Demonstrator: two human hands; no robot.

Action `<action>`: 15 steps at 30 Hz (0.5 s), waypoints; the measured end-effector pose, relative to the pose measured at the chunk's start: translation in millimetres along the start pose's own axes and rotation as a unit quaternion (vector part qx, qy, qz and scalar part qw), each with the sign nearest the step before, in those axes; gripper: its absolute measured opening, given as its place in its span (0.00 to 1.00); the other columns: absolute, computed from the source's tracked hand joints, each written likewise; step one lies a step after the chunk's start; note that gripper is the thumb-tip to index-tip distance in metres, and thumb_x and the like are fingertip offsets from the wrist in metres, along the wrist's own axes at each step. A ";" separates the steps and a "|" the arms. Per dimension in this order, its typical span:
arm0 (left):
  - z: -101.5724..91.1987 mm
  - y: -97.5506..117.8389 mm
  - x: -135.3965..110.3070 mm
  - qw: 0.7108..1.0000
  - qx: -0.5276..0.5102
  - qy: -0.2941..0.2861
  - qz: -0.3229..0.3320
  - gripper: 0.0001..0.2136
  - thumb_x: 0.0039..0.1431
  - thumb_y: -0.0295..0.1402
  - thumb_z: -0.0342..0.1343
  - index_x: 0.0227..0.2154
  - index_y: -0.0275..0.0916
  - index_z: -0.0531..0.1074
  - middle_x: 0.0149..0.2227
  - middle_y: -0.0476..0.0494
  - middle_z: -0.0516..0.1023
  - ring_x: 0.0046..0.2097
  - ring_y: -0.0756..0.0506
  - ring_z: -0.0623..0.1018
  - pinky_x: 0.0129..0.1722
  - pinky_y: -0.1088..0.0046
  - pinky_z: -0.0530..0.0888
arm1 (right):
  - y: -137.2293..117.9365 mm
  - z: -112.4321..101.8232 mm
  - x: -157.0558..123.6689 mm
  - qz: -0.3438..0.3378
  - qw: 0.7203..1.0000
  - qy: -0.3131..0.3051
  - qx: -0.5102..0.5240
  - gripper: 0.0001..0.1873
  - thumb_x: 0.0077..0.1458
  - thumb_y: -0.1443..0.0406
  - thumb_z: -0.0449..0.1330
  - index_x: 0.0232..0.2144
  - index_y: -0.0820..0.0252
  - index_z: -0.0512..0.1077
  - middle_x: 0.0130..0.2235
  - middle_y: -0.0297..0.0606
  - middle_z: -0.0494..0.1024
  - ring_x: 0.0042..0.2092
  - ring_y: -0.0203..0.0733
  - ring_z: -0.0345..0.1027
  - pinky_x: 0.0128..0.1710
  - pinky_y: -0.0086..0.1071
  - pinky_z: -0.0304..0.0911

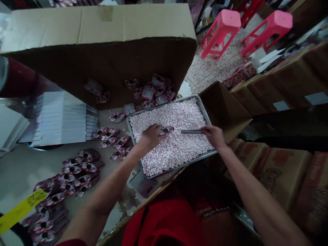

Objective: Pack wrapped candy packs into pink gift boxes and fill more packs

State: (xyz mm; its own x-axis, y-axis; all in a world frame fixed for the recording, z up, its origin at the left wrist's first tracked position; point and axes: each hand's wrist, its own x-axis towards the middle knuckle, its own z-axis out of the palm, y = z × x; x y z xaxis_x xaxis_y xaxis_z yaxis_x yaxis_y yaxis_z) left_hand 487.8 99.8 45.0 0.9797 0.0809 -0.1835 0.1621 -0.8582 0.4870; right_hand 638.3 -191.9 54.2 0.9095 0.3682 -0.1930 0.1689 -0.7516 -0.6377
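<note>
A metal tray [205, 111] full of small pink and white candies [176, 143] lies on the table in front of me. My left hand [151, 136] rests on the candies, closed round a small red and white packet [167, 130] with a dark round spot. My right hand [214, 135] reaches in from the tray's right edge and pinches a thin grey metal tool [191, 131] that lies flat over the candies, pointing at the packet.
Several similar packets [77, 171] lie in rows on the table left of the tray. A big cardboard box [102, 44] stands behind, with more packets [156, 89] at its foot. White cards [61, 118] are stacked at the left. Pink stools [222, 30] and cartons [282, 171] stand at the right.
</note>
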 end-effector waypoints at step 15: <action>-3.4 8.3 -25.1 0.992 -0.054 0.108 -0.044 0.17 0.65 0.43 0.65 0.53 0.44 0.79 0.49 0.40 0.83 0.52 0.39 0.81 0.54 0.65 0.75 | -14.9 -10.4 -17.0 0.079 0.945 -0.121 0.295 0.23 0.41 0.49 0.73 0.33 0.60 0.84 0.28 0.36 0.81 0.30 0.37 0.65 0.32 0.32 0.60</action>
State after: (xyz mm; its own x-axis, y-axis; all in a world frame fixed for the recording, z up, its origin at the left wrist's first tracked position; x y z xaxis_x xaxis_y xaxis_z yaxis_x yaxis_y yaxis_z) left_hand 465.0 92.3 56.5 0.9620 0.2688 -0.0480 0.2476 -0.7848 0.5682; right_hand 624.4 -192.7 74.7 0.7798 0.4450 -0.4404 -0.2678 -0.3987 -0.8771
